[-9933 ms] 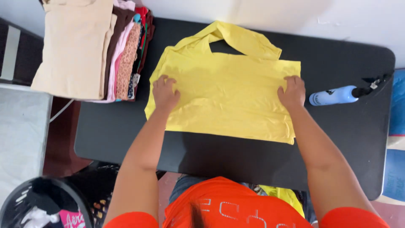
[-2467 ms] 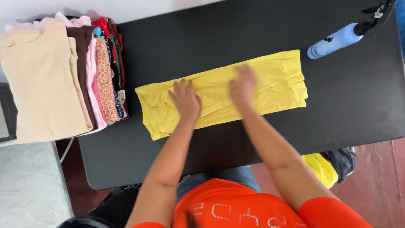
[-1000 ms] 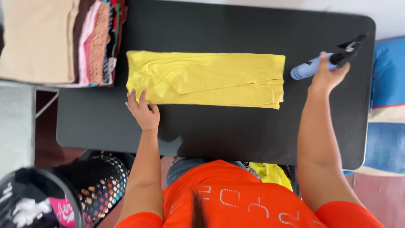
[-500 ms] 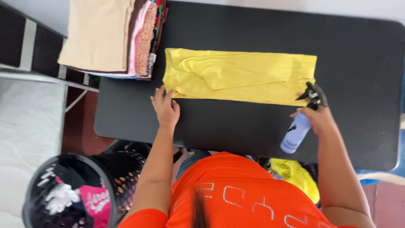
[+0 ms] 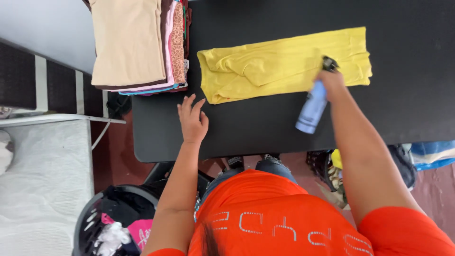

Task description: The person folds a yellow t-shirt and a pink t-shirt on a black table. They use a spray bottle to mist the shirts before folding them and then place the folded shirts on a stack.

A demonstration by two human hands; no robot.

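Yellow garment [image 5: 284,64], folded into a long band across the black table [image 5: 417,109] beside a folded clothes stack [image 5: 137,45]; right hand [image 5: 331,81] grasping a pale blue spray bottle [image 5: 312,106], nozzle toward the fabric; left hand [image 5: 192,121] released, fingers spread, resting flat on the table near the band's end

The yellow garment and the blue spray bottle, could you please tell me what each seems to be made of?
The yellow garment looks like soft, matte knit fabric, probably cotton or a blend: it lies in limp folds with fine creases. The blue spray bottle, held in the right hand, seems to be smooth plastic with a faint sheen and a black trigger head; painted metal cannot be ruled out.
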